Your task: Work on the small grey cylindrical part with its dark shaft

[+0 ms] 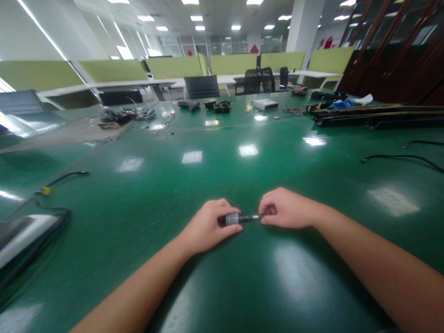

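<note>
A small tool with a grey, ridged cylindrical body point(232, 218) and a thin dark shaft point(249, 218) lies level, low over the green table point(222, 180). My left hand point(211, 224) holds the thick grey end, with the thumb on the near side and the fingers on the far side. At the shaft's right end, my right hand point(277, 208) pinches the tip between thumb and fingers. The fingers hide the exact end of the shaft.
A black cable point(65, 176) and a white-and-black device point(31, 236) lie at the left. Farther back are a power drill point(189, 106), a white box point(265, 104) and long black strips point(374, 115). Another cable point(402, 157) is at the right.
</note>
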`<move>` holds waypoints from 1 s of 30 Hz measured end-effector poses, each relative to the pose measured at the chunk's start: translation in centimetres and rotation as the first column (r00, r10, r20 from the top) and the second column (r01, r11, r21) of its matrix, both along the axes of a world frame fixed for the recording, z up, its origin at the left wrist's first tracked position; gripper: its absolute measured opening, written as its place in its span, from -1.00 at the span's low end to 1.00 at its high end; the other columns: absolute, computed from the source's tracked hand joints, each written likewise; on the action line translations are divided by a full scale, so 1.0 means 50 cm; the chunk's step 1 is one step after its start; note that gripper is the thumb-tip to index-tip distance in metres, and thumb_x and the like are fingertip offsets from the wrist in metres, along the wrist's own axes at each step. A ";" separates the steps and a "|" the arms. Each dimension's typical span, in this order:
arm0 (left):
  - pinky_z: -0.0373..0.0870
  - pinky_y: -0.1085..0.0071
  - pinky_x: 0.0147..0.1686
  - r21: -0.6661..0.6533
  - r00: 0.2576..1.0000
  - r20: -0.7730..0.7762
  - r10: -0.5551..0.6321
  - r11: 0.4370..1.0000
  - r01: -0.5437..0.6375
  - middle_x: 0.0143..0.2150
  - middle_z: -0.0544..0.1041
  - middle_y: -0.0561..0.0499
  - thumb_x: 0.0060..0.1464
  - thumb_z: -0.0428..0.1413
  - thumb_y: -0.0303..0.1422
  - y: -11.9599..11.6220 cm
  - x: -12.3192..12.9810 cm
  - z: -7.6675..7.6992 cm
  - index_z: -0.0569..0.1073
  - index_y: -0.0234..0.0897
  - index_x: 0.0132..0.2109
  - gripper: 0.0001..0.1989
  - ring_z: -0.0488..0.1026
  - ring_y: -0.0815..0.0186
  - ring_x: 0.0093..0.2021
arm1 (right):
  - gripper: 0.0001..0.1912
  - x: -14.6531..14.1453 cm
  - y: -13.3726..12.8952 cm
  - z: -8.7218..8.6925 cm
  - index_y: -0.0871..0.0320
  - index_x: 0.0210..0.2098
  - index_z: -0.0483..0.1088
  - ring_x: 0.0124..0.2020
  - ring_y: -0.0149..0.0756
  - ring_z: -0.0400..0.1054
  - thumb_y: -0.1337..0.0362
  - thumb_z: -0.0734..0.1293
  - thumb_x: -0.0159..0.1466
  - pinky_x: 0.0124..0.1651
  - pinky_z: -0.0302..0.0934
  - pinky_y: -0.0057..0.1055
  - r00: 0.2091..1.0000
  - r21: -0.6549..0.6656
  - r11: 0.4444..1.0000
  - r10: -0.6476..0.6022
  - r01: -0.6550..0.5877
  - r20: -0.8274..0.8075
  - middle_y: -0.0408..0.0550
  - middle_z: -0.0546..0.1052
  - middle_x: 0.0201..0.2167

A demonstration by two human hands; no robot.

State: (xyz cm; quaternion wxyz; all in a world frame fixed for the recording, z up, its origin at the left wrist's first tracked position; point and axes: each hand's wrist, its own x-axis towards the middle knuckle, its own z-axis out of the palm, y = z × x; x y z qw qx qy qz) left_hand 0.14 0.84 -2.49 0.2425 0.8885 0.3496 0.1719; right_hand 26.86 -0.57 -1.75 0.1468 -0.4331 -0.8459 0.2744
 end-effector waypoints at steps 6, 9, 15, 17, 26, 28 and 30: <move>0.32 0.34 -0.12 -0.002 1.000 -0.007 -0.002 1.000 0.002 -0.19 0.55 0.00 0.14 0.28 -0.17 -0.001 0.000 0.002 0.61 -0.16 -0.04 -0.72 0.47 0.24 -0.17 | -0.89 -0.007 -0.002 0.000 0.16 -0.30 0.57 -0.41 -0.40 0.38 0.27 0.43 0.18 -0.36 0.17 -0.48 1.000 0.004 1.000 -0.021 0.021 -0.010 -0.13 0.56 -0.41; 0.31 0.34 -0.13 0.003 1.000 -0.009 -0.003 1.000 0.003 -0.20 0.55 0.01 0.14 0.28 -0.17 0.003 0.003 -0.002 0.61 -0.17 -0.04 -0.72 0.47 0.24 -0.17 | -0.89 -0.017 -0.004 -0.004 0.17 -0.30 0.57 -0.39 -0.40 0.36 0.27 0.43 0.19 -0.33 0.17 -0.48 1.000 0.039 0.999 -0.010 0.011 -0.028 -0.12 0.55 -0.39; 0.29 0.34 -0.12 0.021 1.000 -0.011 -0.021 1.000 0.021 -0.19 0.55 0.01 0.14 0.27 -0.16 0.012 0.015 -0.010 0.60 -0.14 -0.03 -0.71 0.47 0.24 -0.16 | -0.89 -0.047 -0.003 -0.025 0.16 -0.27 0.58 -0.37 -0.38 0.36 0.29 0.42 0.22 -0.29 0.15 -0.46 0.998 0.127 0.991 -0.021 0.028 -0.057 -0.11 0.55 -0.37; 0.28 0.33 -0.11 0.028 0.999 -0.014 -0.031 0.999 0.031 -0.19 0.55 0.01 0.14 0.27 -0.15 0.013 0.019 -0.011 0.61 -0.14 -0.05 -0.73 0.47 0.23 -0.16 | -0.88 -0.056 -0.003 -0.032 0.15 -0.26 0.58 -0.34 -0.38 0.37 0.28 0.41 0.23 -0.26 0.15 -0.45 0.997 0.166 0.986 0.006 0.007 -0.081 -0.11 0.55 -0.35; 0.25 0.28 -0.06 0.052 0.999 -0.035 -0.040 0.998 0.041 -0.15 0.55 0.00 0.12 0.28 -0.10 0.012 0.019 -0.012 0.59 -0.14 -0.03 -0.67 0.45 0.21 -0.13 | -0.87 -0.063 -0.004 -0.042 0.13 -0.26 0.59 -0.32 -0.35 0.39 0.24 0.41 0.24 -0.25 0.16 -0.44 0.997 0.190 0.982 -0.004 0.020 -0.083 -0.10 0.57 -0.34; 0.26 0.27 -0.06 0.054 0.998 -0.037 -0.047 0.997 0.049 -0.15 0.55 0.00 0.12 0.27 -0.07 0.011 0.019 -0.010 0.59 -0.14 -0.03 -0.65 0.45 0.20 -0.13 | -0.86 -0.064 -0.003 -0.042 0.13 -0.24 0.59 -0.31 -0.35 0.39 0.25 0.41 0.24 -0.25 0.17 -0.44 0.996 0.187 0.982 -0.006 0.023 -0.089 -0.10 0.57 -0.33; 0.26 0.28 -0.06 0.052 0.998 -0.039 -0.050 0.997 0.052 -0.16 0.55 0.00 0.18 0.22 -0.09 0.011 0.018 -0.009 0.58 -0.14 -0.02 -0.69 0.46 0.21 -0.13 | -0.87 -0.065 -0.003 -0.042 0.14 -0.24 0.59 -0.32 -0.36 0.39 0.27 0.40 0.23 -0.26 0.17 -0.45 0.995 0.183 0.983 -0.010 0.027 -0.095 -0.10 0.57 -0.33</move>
